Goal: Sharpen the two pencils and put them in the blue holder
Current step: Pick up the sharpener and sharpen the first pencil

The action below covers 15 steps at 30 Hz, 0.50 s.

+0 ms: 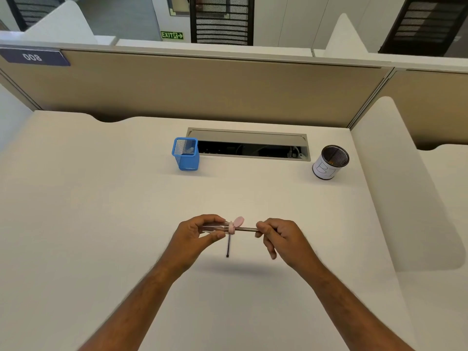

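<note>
Above the middle of the white desk, my left hand point(200, 233) grips a clear sharpener point(222, 228) with a pink collar and an open pink lid. My right hand point(277, 236) pinches a dark pencil point(247, 229) held level, its tip pushed into the sharpener's pink end. A second dark pencil point(228, 247) lies on the desk just below the sharpener, pointing toward me. The blue mesh holder point(186, 154) stands upright at the back of the desk, well beyond both hands.
A round black mesh cup point(330, 162) wrapped in white paper stands at the back right. An open cable tray point(249, 145) is set into the desk behind the blue holder. Beige partition walls point(202, 89) close off the back and right sides.
</note>
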Tool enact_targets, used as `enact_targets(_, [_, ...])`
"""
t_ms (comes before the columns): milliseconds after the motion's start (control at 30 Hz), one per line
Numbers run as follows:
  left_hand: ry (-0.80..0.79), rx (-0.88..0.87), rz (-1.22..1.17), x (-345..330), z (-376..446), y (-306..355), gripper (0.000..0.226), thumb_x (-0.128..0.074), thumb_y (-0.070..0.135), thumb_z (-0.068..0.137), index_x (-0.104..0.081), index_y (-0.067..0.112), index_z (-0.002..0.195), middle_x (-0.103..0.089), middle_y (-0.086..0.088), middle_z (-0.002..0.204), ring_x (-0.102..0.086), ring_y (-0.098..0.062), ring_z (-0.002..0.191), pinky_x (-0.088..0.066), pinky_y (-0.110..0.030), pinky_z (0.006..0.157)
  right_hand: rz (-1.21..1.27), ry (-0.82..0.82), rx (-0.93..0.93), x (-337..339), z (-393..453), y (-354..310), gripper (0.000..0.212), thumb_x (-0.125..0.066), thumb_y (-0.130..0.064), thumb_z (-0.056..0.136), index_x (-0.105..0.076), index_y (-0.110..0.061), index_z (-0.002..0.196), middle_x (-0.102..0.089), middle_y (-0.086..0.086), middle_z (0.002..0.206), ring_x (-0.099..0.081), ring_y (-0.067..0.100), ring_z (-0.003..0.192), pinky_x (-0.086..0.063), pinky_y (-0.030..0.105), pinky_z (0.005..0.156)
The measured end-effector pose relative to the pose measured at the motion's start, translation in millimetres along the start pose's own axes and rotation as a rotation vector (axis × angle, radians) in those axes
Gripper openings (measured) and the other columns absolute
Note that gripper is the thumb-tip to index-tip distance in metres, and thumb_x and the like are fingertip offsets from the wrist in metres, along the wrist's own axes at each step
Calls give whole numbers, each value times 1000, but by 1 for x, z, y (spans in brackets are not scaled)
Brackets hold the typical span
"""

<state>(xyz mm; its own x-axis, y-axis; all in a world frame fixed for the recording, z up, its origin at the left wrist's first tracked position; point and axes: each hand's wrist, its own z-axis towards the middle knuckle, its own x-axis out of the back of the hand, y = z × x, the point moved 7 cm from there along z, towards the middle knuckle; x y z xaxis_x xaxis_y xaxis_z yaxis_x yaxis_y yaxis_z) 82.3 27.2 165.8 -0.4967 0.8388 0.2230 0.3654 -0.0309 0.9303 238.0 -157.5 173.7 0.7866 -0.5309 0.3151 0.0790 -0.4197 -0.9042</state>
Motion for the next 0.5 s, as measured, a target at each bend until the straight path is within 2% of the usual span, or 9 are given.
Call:
enact_targets(100, [-11,-4,17,-1,0,1,26,-84,8,92,-81,24,112,-85,14,111,-79,-5,109,-57,-34,108,41,-41,-57,-3,3,4,45,-49,-34,112,-71,-6,83,-51,1,50,-44,20,46,-42,23,55])
enact_targets(200, [0,1,17,0,2,-1,26,-85,10,92,-81,26,112,-85,13,111,-79,-7,110,-57,-39,109,76,-44,-38,-5,2,6,37,-46,-32,113,-68,-12,91,-45,-3,62,-37,18,58,-34,29,56])
enact_targets(300, [12,7,8,2,4,-2,26,-86,14,92,-80,27,113,-85,12,112,-79,-10,113,-57,-45,111,45,-62,-14,-5,-2,5,14,-51,-31,110,-58,-23,100,-53,-14,76,-42,16,70,-39,33,67])
enact_targets(367, [18,10,-5,3,4,-4,26,-86,13,92,-80,26,114,-86,11,113,-79,-11,113,-57,-47,112,31,-59,20,-4,-2,3,7,-56,-28,108,-58,-26,101,-58,-17,80,-44,17,70,-41,34,68])
enact_targets(500, [31,21,-29,5,5,-5,26,-85,10,92,-80,26,112,-86,9,112,-79,-11,112,-57,-47,112,34,58,72,4,0,-1,11,-70,-19,101,-71,-29,97,-70,-13,82,-60,12,68,-51,23,69])
